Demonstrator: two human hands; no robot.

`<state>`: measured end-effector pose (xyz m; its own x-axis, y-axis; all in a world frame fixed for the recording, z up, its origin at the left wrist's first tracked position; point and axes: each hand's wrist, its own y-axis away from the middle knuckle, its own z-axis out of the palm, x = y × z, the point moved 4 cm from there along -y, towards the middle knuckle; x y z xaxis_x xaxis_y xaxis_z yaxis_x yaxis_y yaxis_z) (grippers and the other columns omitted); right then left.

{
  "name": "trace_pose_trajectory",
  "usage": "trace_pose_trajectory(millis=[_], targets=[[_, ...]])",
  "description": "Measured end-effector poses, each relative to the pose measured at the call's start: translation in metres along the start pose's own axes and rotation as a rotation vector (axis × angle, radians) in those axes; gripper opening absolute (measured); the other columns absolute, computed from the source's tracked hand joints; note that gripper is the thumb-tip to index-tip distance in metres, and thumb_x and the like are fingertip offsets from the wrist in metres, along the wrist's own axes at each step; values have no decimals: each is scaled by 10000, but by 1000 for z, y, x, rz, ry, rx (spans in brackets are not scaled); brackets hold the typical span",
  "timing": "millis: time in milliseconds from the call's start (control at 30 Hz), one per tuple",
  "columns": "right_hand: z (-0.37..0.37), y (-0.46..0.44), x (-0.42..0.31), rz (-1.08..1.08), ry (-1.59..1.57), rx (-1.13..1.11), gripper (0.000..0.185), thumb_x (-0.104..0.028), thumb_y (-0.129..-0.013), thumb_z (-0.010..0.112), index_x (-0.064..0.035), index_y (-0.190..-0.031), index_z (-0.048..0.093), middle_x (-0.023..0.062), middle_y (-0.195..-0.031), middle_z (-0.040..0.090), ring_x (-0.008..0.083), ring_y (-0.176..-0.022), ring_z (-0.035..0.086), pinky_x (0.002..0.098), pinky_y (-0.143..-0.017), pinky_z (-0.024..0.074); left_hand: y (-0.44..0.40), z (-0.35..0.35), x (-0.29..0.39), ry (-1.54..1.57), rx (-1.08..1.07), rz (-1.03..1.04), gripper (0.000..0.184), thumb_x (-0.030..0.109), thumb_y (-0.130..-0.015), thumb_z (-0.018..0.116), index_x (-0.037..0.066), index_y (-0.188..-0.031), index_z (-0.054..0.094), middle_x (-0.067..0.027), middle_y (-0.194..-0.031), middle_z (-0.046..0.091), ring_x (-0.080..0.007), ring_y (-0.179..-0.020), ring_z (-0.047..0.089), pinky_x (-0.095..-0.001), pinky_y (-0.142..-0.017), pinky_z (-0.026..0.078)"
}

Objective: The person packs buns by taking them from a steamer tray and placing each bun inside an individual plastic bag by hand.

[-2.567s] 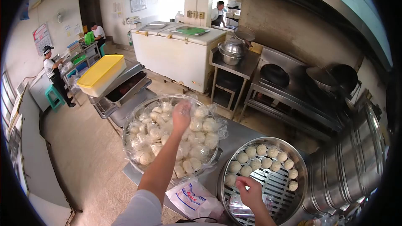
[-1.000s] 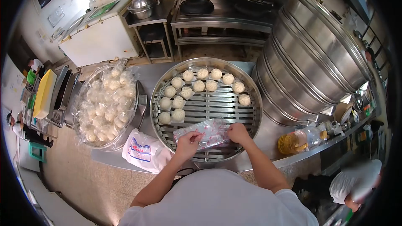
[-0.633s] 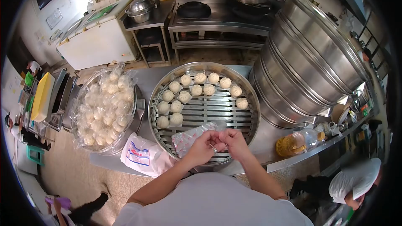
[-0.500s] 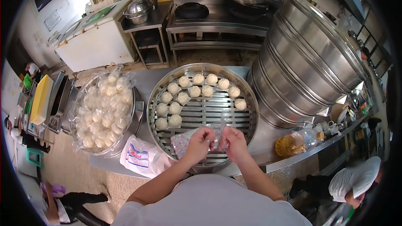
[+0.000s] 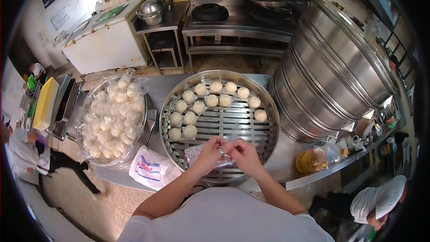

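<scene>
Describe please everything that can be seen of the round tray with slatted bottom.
The round tray looks like shiny steel, with a raised rim and a bottom of parallel slats with gaps. It rests level on the metal table, beside a stack of steamers. Pleated buns sit inside, mostly along its far and left sides; bare slats show mid-tray. A printed plastic packet lies in its near part. The left hand and right hand are over it.

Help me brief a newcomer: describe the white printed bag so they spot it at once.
Find the steel table bearing the tall steamer stack. Near its front edge, between the pan of wrapped buns and the slatted steamer tray, lies a white plastic bag. Red and blue print sets it apart from the clear wrapping on those buns.
</scene>
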<state>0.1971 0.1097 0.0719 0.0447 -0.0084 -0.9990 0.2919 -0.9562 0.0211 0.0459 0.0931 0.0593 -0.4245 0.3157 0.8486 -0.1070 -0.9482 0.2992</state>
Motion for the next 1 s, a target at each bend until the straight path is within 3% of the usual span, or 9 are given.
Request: trace_pose_trajectory(millis=[133, 333, 367, 467, 567, 667, 833, 933, 1000], targets=[[-1, -9, -1, -158, 165, -23, 113, -85, -957, 675, -8, -880, 647, 20, -707, 613, 68, -651, 530, 271, -579, 444, -16, -23, -4, -469, 61, 129, 135, 99, -957, 686, 37, -875, 599, -76, -814, 670, -148, -721, 649, -312, -629, 515], [-41, -47, 9, 56, 265, -125, 97, -57, -966, 648, 3, -891, 629, 16, -774, 648, 70, -689, 586, 248, -628, 478, -15, -58, 10, -1217, 233, 437, 160, 96, -885, 685, 6, -795, 588, -147, -658, 635, -223, -610, 656, -400, -585, 526], [-44, -58, 13, 65, 309, -183, 99, -76, -946, 656, 9, -897, 641, 72, -810, 676, 137, -700, 635, 292, -650, 508, -21, -64, 5, -1289, 260, 484, 176, 110, -886, 684, 4, -786, 586, -153, -646, 627, -231, -608, 657, -416, -589, 528], [-83, -109, 41, -198, 701, 67, 143, -108, -922, 678, 24, -973, 658, 176, -931, 696, 273, -834, 693, 391, -728, 549, -42, -91, -12, -751, 357, 99, 264, 240, -975, 625, 37, -808, 602, -123, -691, 652, -250, -631, 649, -446, -632, 540], [-124, -150, 74, -31, 1175, 216, 329, -195, -935, 635, 73, -1128, 636, 239, -1178, 661, 409, -1186, 596, 498, -979, 491, -66, -122, -45, 336, 285, -140, 402, 421, -1073, 487, 76, -939, 646, -90, -805, 679, -259, -724, 646, -452, -734, 549], [-145, -171, 115, 125, 1268, 186, 449, -253, -920, 634, 95, -1203, 611, 272, -1234, 615, 422, -1251, 540, 505, -1040, 455, -69, -104, -47, 679, 293, -185, 537, 540, -1101, 346, 93, -1073, 642, -81, -941, 678, -265, -846, 634, -443, -839, 538], [-143, -169, 123, 148, 1350, 67, 515, -315, -781, 751, 65, -1111, 646, 304, -1276, 578, 441, -1129, 570, 517, -1011, 472, -69, -74, -59, 682, 267, -319, 545, 538, -1104, 319, 87, -1229, 598, -127, -1068, 676, -288, -969, 636, -475, -923, 534], [-96, -128, 64, -126, 997, 186, 470, -275, -692, 830, 32, -1010, 669, 253, -1092, 581, 429, -1088, 563, 504, -955, 490, -69, -45, -49, 579, 227, -439, 548, 542, -1106, 294, 111, -1319, 557, -140, -1136, 674, -310, -1025, 643, -514, -961, 528], [-59, -111, 37, -188, 643, -20, 401, -272, -732, 869, -7, -976, 693, 209, -1033, 575, 397, -963, 606, 449, -874, 523, -74, -37, -48, 530, 209, -448, 557, 547, -1106, 278, 128, -1349, 554, -146, -1184, 669, -327, -1072, 645, -549, -976, 524]])
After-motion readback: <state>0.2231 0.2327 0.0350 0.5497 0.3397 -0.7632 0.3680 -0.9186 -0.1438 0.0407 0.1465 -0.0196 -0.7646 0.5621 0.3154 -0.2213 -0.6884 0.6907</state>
